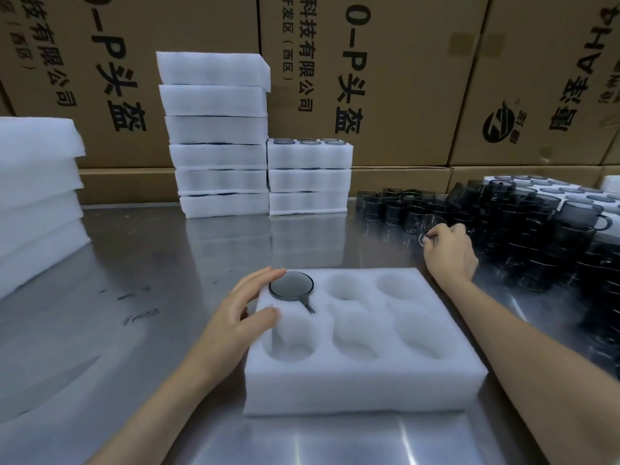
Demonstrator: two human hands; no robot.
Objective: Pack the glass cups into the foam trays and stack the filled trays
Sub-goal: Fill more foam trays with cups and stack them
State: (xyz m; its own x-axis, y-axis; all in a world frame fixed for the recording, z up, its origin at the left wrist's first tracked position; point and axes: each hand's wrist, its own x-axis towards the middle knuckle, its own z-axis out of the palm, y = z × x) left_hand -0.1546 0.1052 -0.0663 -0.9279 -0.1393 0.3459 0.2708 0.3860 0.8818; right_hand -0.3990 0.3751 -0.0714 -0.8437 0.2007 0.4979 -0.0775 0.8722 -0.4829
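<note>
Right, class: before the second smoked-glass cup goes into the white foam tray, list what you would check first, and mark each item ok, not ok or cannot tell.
1. White six-pocket foam tray flat on the steel table: ok.
2. First dark glass cup seated in the far-left pocket, handle towards the centre: ok.
3. Left hand steadying the tray's left edge: ok.
4. Right hand pinching a clear glass cup from the pile: ok.
5. Five remaining pockets free: ok.
6. Picked cup free of chips: cannot tell.
</note>
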